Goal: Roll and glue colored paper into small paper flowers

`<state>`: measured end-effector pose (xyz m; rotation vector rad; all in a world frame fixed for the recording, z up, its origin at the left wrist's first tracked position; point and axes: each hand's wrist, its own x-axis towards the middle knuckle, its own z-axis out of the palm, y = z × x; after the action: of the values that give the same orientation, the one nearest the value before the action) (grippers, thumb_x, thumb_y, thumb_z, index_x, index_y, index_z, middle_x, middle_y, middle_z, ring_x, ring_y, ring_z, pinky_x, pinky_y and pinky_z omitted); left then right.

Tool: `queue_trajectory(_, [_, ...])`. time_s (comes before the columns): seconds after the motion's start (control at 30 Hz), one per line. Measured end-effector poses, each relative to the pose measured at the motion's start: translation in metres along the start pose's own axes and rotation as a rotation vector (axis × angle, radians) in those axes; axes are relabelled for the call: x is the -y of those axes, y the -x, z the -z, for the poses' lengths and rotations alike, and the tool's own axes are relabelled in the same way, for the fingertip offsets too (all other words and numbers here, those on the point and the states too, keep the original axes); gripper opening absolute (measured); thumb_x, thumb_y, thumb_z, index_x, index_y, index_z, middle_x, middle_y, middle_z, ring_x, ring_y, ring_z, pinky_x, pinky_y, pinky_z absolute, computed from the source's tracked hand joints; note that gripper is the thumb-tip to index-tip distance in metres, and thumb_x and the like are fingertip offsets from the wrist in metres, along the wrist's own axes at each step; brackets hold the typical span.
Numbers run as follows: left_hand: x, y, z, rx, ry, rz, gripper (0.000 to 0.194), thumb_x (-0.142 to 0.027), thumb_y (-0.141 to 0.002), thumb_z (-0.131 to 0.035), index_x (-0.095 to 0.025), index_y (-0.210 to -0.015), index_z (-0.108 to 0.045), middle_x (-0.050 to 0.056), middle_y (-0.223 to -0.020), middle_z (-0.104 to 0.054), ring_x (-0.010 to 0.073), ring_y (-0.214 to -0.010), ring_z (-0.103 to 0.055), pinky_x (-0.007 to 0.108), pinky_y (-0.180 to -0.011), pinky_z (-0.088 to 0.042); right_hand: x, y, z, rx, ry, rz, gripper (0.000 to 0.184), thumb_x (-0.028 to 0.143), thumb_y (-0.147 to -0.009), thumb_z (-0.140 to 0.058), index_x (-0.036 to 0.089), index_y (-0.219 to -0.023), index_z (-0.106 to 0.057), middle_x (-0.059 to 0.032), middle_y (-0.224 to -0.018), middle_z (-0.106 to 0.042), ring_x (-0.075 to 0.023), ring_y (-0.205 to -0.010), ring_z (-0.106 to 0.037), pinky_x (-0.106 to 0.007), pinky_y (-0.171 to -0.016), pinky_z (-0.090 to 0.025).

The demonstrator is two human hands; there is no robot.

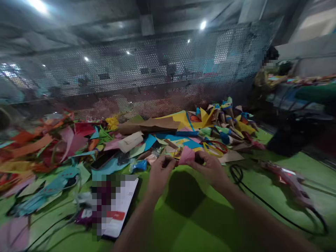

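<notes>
In the head view, a pink pleated piece of paper is held up over the green table. My right hand pinches it at its lower right edge, thumb and fingers closed. Just left of the paper, my left hand is also closed in a pinch; what lies between its fingertips is too small and dark to make out. Behind both hands lie scraps of blue, yellow and brown paper, along with a small blue plastic-wrapped item near my left hand.
A pink glue gun with a black cord lies at right. To the left are a lit phone, a dark phone and heaped coloured paper. Paper cones pile up behind. A person is at far right.
</notes>
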<state>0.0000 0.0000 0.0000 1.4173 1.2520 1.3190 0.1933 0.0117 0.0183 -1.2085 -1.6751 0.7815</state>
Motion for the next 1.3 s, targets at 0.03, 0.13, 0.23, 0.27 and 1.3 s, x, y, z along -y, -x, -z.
queue_trajectory(0.03, [0.000,0.000,0.000,-0.007,0.008,-0.009,0.020,-0.035,-0.081,-0.064,-0.015,-0.080,-0.064,0.001,-0.073,-0.064,0.0149,-0.071,-0.057,0.028,-0.069,-0.044,0.000,0.000,-0.001,0.013,-0.025,-0.002,0.031,0.049,-0.076,-0.070,0.018,-0.074,-0.066,-0.0036,-0.071,-0.068,-0.0199,-0.066,-0.061,-0.029,-0.060,-0.046])
queue_trajectory(0.13, [0.000,-0.002,-0.001,-0.016,0.036,-0.015,0.020,-0.036,-0.080,-0.066,-0.015,-0.080,-0.065,0.001,-0.071,-0.065,0.0147,-0.069,-0.057,0.027,-0.068,-0.044,0.001,-0.001,-0.002,0.038,-0.086,-0.011,0.031,0.049,-0.076,-0.071,0.018,-0.077,-0.068,-0.0040,-0.075,-0.071,-0.0205,-0.069,-0.063,-0.029,-0.062,-0.048])
queue_trajectory(0.23, [-0.001,-0.002,-0.001,-0.007,0.076,0.013,0.023,-0.038,-0.079,-0.068,-0.015,-0.081,-0.066,0.001,-0.071,-0.066,0.0144,-0.069,-0.058,0.027,-0.067,-0.044,-0.002,-0.001,-0.002,0.043,-0.127,-0.027,0.029,0.047,-0.076,-0.073,0.019,-0.078,-0.068,-0.0040,-0.077,-0.072,-0.0206,-0.069,-0.063,-0.030,-0.063,-0.049])
queue_trajectory(0.27, [-0.002,-0.002,-0.002,-0.001,0.087,0.025,0.024,-0.039,-0.078,-0.069,-0.015,-0.083,-0.067,0.002,-0.073,-0.067,0.0146,-0.069,-0.058,0.027,-0.067,-0.045,-0.004,-0.002,-0.002,0.044,-0.141,-0.033,0.029,0.047,-0.076,-0.073,0.019,-0.078,-0.067,-0.0038,-0.076,-0.072,-0.0205,-0.070,-0.064,-0.030,-0.062,-0.049])
queue_trajectory(1.3, [0.004,0.004,-0.013,0.076,-0.223,-0.338,0.011,-0.013,-0.081,-0.065,-0.020,-0.076,-0.072,0.007,-0.097,-0.072,0.0198,-0.095,-0.067,0.030,-0.083,-0.053,-0.009,-0.002,-0.001,-0.007,-0.237,-0.085,0.031,0.050,-0.072,-0.075,0.021,-0.073,-0.064,-0.0003,-0.072,-0.060,-0.0177,-0.070,-0.053,-0.030,-0.066,-0.042])
